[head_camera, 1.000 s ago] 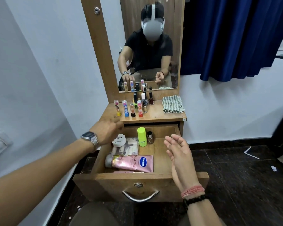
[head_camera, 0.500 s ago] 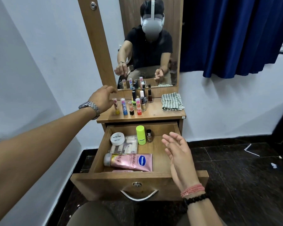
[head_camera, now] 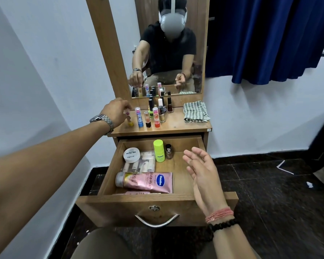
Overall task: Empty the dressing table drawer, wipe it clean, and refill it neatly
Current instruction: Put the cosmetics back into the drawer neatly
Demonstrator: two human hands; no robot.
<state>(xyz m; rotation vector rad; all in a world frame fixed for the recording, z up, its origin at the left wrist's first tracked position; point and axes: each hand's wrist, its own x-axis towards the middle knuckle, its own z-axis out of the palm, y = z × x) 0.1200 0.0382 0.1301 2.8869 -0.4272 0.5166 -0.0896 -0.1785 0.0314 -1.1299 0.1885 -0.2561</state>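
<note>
On the dressing-table top, left hand (head_camera: 114, 113) pinches the yellow-based lip balm (head_camera: 129, 120) by its cap beside the blue one (head_camera: 139, 118); right hand (head_camera: 202, 171) hovers relaxed over the open drawer (head_camera: 180, 179): lift straight up, avoid toppling neighbours.

Pink tube (head_camera: 146, 182) with blue oval, lime-green bottle (head_camera: 159, 150), white jar (head_camera: 131, 155), grey-and-white striped cloth (head_camera: 195, 111), navy curtain (head_camera: 269, 38)
</note>
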